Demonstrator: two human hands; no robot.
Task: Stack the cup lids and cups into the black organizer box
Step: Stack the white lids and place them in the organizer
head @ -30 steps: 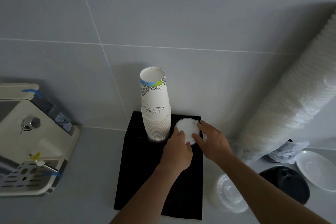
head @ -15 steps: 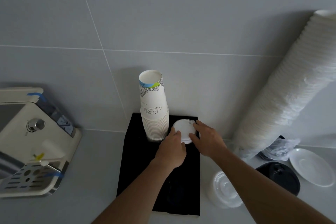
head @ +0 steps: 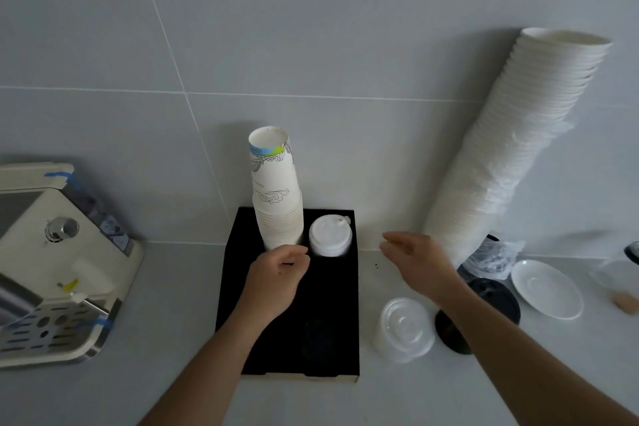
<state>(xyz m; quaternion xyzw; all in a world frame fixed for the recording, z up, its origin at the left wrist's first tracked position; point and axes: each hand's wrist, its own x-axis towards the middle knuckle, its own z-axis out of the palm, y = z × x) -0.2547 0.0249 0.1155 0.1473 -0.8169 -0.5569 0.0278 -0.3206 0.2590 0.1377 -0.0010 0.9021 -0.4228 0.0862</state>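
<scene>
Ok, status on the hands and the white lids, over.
Both hands empty: left hand over the black organizer box, right hand off its right side. White lids seated beside the paper cups. Nothing blocking.

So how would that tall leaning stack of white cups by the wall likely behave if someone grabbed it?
The tall white cup stack tilts steeply against the wall, so it would probably topple or slide if nudged. Made of many loosely nested cups, it may bend or separate mid-stack when lifted. It looks light for its size, likely paper.
</scene>
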